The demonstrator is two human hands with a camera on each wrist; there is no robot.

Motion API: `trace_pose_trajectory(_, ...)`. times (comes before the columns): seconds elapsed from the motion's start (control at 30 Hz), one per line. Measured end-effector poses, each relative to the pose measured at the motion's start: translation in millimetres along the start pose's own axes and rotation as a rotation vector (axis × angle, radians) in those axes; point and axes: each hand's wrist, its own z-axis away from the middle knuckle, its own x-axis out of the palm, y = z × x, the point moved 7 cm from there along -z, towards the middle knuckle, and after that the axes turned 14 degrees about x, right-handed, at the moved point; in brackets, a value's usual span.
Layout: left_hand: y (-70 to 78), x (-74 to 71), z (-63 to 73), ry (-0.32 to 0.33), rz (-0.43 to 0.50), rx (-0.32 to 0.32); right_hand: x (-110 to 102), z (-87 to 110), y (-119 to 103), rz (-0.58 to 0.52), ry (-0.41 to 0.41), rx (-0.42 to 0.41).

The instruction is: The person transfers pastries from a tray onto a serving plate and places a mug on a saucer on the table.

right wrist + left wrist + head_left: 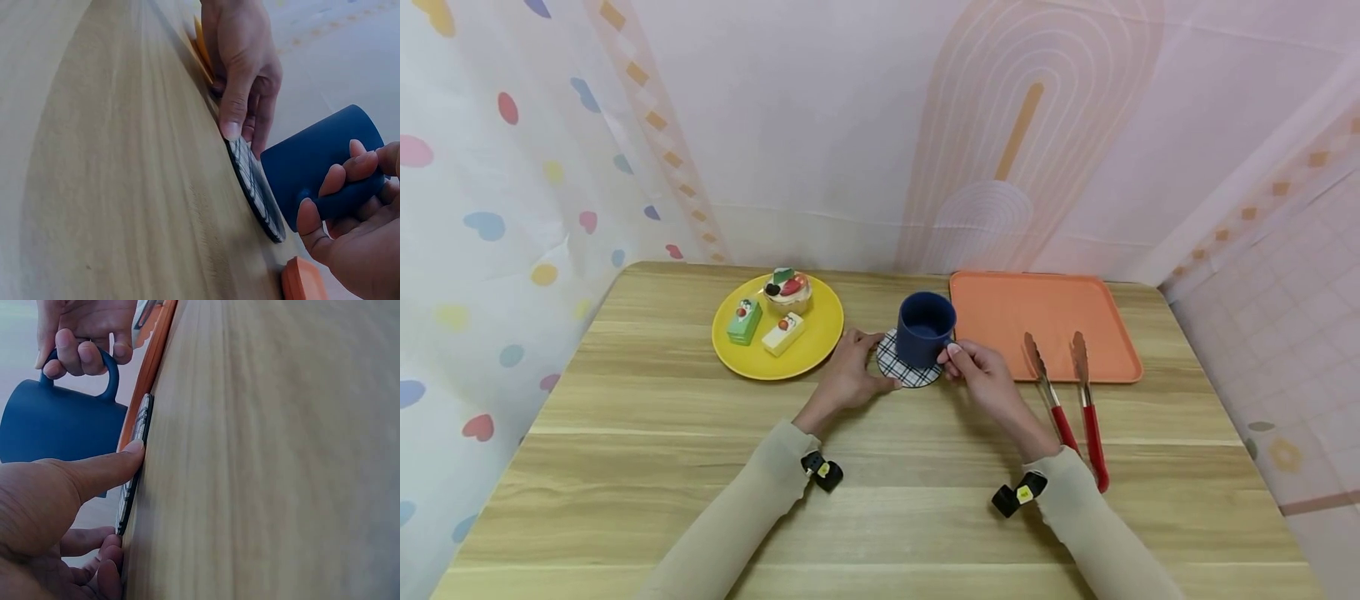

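Observation:
A dark blue mug [917, 343] hangs just above a round checked coaster [891, 365], a narrow gap showing between them in the right wrist view. My right hand [987, 382] grips the mug by its handle [112, 378], fingers curled through the loop. On the coaster's left side, my left hand [848, 377] holds the rim between its thumb [106, 474] and fingers. The coaster lies on the wooden table. From the head view, the mug covers part of the coaster.
Left of the hands is a yellow plate [748, 365] bearing a green cake piece [744, 322], a pale yellow one [783, 334] and a fruit-topped cup cake [788, 292]. An orange tray [1015, 304] lies to the right. Red-handled tongs [1094, 442] rest partly on it, beside my right forearm.

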Motion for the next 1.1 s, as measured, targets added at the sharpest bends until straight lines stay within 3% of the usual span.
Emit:
trace_pose_trajectory(0.73, 2.3, -2.8, 1.0, 0.016, 0.007, -0.004, 14.5, 1.7, 5.7, 0.024, -0.015, 0.026)
trace_pose_trajectory(1.1, 2.7, -2.0, 1.9, 0.010, 0.014, 0.000, 12.2, 1.0, 4.2, 0.096, -0.074, 0.061)
